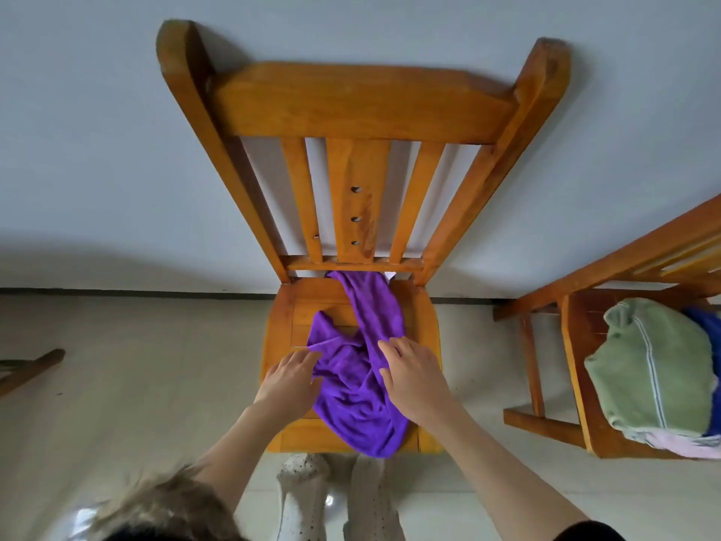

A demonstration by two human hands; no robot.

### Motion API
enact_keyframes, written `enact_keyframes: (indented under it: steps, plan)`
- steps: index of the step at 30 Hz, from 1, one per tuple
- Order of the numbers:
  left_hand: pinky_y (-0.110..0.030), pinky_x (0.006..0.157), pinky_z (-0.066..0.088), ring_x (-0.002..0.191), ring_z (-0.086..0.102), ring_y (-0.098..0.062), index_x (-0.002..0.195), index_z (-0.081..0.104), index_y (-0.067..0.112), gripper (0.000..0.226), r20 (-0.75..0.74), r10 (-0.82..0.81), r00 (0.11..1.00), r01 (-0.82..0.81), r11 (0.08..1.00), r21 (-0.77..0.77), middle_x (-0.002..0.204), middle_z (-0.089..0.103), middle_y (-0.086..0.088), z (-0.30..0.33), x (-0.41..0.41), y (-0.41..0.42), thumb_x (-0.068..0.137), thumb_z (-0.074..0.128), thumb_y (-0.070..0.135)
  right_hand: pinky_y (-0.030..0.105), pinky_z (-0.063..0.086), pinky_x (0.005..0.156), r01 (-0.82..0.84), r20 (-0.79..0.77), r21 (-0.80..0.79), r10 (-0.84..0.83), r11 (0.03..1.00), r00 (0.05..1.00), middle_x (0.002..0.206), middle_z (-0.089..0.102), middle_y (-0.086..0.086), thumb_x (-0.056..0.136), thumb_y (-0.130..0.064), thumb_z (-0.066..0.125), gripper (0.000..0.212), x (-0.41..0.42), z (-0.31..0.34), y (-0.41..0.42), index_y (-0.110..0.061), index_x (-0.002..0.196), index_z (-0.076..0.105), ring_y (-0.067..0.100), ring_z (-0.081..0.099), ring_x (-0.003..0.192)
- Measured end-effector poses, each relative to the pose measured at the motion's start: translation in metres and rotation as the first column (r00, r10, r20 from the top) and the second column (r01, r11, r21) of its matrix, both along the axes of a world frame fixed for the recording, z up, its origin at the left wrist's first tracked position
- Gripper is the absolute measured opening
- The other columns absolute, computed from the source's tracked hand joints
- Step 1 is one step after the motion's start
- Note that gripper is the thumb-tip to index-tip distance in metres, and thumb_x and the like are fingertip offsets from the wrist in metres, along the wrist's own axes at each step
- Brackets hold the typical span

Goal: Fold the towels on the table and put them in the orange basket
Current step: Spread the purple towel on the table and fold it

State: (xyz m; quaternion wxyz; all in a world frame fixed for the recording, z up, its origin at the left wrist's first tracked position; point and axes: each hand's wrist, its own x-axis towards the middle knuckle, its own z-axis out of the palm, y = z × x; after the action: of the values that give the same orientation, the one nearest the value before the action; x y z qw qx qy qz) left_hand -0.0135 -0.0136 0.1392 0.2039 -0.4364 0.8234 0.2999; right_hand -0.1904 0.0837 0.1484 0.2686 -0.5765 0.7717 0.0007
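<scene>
Both hands are down on a crumpled bright purple microfibre towel (353, 369), which sprawls across the seat of a honey-coloured wooden slat-back chair (353, 107) at the centre of the view. The towel is unfolded, one long tail running up toward twelve o'clock and slipping through the gap under the backrest, its near end spilling over the seat's front edge at six o'clock.

The left hand (290, 378) lies at the towel's nine o'clock edge, fingers stretched forward and close together, tips touching the cloth. The right hand (411, 374) rests on the towel's three o'clock side, fingers slightly spread and laid flat on the fabric; whether either thumb pinches cloth beneath, I cannot tell.

Out at three o'clock stands a second wooden chair (577, 369), its seat carrying a rumpled sage-green towel with a pale stripe (651, 365), on top of a blue cloth (708, 326) and a pale pink cloth (686, 447). At six o'clock, two feet in dotted whitish socks (335, 497) stand on the pale tiled floor (128, 369).
</scene>
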Motion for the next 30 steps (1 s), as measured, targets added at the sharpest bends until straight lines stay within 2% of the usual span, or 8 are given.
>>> enact_keyframes:
  steps: [7,9,11,13,17,20,22,30]
  plan:
    - [-0.036,0.116,0.014,0.145,0.005,-0.023,0.149,0.006,0.016,0.06,0.072,0.151,0.986,-0.144,0.985,-0.096,0.157,0.008,-0.003,-0.125,-0.035,-0.008,0.099,0.037,0.024,0.042,0.042,0.094,-0.139,0.111,-0.026,0.141,0.99,0.984,0.123,0.057,0.013,0.09,0.0,0.041,0.042,-0.029,-0.124,-0.052,-0.006,0.131,0.048,0.033,0.048,0.117]
    - [-0.041,0.112,0.024,0.14,0.025,-0.027,0.145,0.026,0.01,0.053,0.009,0.144,0.99,-0.142,0.981,-0.134,0.148,0.033,-0.011,-0.148,-0.036,-0.014,0.095,0.043,0.019,0.042,0.04,0.094,-0.194,0.062,0.018,0.193,0.981,0.979,0.126,0.054,0.009,0.087,0.002,0.041,0.044,-0.034,-0.145,-0.066,-0.008,0.13,0.047,0.03,0.043,0.12]
    - [-0.048,0.095,0.042,0.113,0.056,-0.035,0.124,0.056,0.005,0.042,-0.129,0.122,0.984,-0.144,0.973,-0.178,0.113,0.064,-0.015,-0.164,-0.037,-0.019,0.086,0.054,0.021,0.041,0.039,0.092,-0.237,0.057,0.011,0.236,0.972,0.97,0.13,0.053,0.006,0.088,0.001,0.041,0.044,-0.035,-0.161,-0.075,-0.009,0.131,0.045,0.029,0.041,0.122]
    - [-0.048,0.084,0.047,0.088,0.065,-0.036,0.102,0.068,0.006,0.032,-0.206,0.126,0.97,-0.162,0.972,-0.17,0.088,0.071,-0.012,-0.171,-0.036,-0.021,0.078,0.061,0.026,0.041,0.036,0.09,-0.284,0.068,-0.024,0.285,0.959,0.956,0.134,0.052,0.004,0.089,-0.001,0.044,0.046,-0.032,-0.172,-0.082,-0.009,0.134,0.043,0.027,0.04,0.125]
    - [-0.037,0.077,0.047,0.083,0.063,-0.029,0.091,0.07,0.009,0.019,-0.317,0.193,0.928,-0.218,0.975,-0.046,0.086,0.069,-0.007,-0.156,-0.036,-0.023,0.084,0.061,0.024,0.039,0.033,0.086,-0.449,-0.052,0.026,0.45,0.893,0.891,0.122,0.059,0.003,0.088,-0.009,0.051,0.039,-0.032,-0.181,-0.082,-0.013,0.127,0.05,0.026,0.042,0.12]
    - [-0.034,0.073,0.051,0.078,0.064,-0.022,0.086,0.07,0.014,0.03,-0.39,0.213,0.896,-0.249,0.968,-0.042,0.084,0.07,0.002,-0.134,-0.033,-0.022,0.081,0.051,0.037,0.033,0.041,0.07,-0.451,-0.204,-0.05,0.433,0.891,0.878,0.08,0.064,0.0,0.061,-0.016,0.077,0.022,-0.034,-0.165,-0.083,-0.018,0.082,0.07,0.024,0.057,0.086]
    - [-0.031,0.074,0.049,0.08,0.064,-0.02,0.088,0.07,0.016,0.028,-0.414,0.252,0.875,-0.285,0.958,-0.02,0.087,0.07,0.005,-0.115,-0.036,-0.026,0.082,0.052,0.036,0.029,0.044,0.062,-0.427,-0.268,-0.102,0.389,0.898,0.882,0.063,0.059,-0.003,0.045,-0.018,0.084,0.023,-0.037,-0.148,-0.087,-0.019,0.06,0.067,0.022,0.058,0.07]
    - [-0.01,0.063,0.038,0.075,0.054,0.0,0.081,0.068,0.014,0.007,-0.546,0.259,0.797,-0.342,0.938,-0.056,0.075,0.062,0.017,0.008,-0.027,-0.053,0.086,0.063,0.011,0.031,0.05,0.065,-0.423,-0.311,-0.228,0.346,0.877,0.885,0.06,0.066,-0.003,0.048,-0.041,0.087,0.033,-0.05,-0.02,-0.093,-0.017,0.063,0.07,0.021,0.062,0.067]
